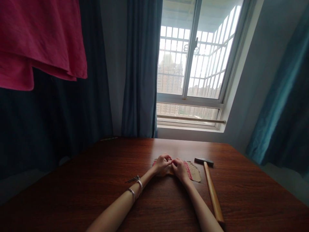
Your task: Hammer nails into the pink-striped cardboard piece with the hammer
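My left hand (164,162) and my right hand (178,167) meet over a flat tan and red piece (194,171) on the table. It looks like cardboard or woven material, with rows of small dark marks along its upper edge. Both hands have their fingers pinched together, with the fingertips nearly touching. Whatever is between them is too small to make out. The hands cover the middle of the piece. A hammer (210,187) with a wooden handle and dark metal head lies just right of it, its head toward the window.
The brown wooden table (101,180) spreads out on all sides. Small thin dark metal bits (132,179) show beside my left wrist, which wears bracelets. Beyond the table are a window (189,64) and blue curtains (141,71). Pink cloth (48,38) hangs at upper left.
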{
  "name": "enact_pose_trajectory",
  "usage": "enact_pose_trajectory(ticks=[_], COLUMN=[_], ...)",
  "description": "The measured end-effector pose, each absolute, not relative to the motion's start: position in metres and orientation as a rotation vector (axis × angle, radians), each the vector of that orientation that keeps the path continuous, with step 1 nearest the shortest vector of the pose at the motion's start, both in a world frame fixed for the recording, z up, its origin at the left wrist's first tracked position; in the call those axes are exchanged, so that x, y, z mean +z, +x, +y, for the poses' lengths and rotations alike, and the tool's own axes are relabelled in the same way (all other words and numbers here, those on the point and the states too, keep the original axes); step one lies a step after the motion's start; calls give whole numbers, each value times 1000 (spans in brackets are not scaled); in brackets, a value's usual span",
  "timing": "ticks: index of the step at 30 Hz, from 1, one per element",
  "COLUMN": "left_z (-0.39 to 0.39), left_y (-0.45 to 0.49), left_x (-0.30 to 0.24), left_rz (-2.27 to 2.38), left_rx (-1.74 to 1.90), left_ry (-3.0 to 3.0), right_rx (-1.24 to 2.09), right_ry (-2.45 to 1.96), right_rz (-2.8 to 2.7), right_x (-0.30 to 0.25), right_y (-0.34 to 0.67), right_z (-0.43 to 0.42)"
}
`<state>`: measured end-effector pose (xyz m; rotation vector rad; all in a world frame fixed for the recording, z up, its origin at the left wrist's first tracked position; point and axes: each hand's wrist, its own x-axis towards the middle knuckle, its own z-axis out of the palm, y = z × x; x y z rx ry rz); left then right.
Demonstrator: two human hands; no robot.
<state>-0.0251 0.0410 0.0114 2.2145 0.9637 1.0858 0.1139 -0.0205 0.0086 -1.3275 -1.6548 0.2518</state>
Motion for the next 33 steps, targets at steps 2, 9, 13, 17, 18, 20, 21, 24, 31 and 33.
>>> enact_pose_trajectory(ticks=[2, 9, 13, 17, 18, 20, 21, 24, 31, 33], left_z=[40, 41, 42, 41, 40, 40, 40, 41, 40, 39], left_y=[-26, -27, -26, -27, -27, -27, -27, -27, -27, -27], left_x=[12, 12, 11, 13, 13, 14, 13, 11, 12, 12], left_rz=[962, 983, 1018, 983, 969, 949, 944, 957, 1005, 1005], left_rx=[1076, 1026, 1003, 1008, 1008, 1010, 1013, 1013, 993, 992], left_ry=[2205, 2198, 2206, 2216, 2216, 2217, 2217, 2213, 2196, 2191], right_rx=[241, 203, 196, 205, 206, 205, 191, 53, -168, -103], right_ry=[-1333, -1369, -1394, -1420, -1429, -1450, -1474, -1655, -2354, -2475], right_rz=[-1663, -1687, -1705, -1727, -1727, -1717, -1713, -1704, -1331, -1251], right_x=[8, 8, 9, 13, 16, 24, 29, 45, 59, 56], right_y=[114, 114, 113, 114, 116, 124, 130, 153, 219, 236], right_z=[-20, -21, -23, -25, -27, -30, -32, -44, -84, -96])
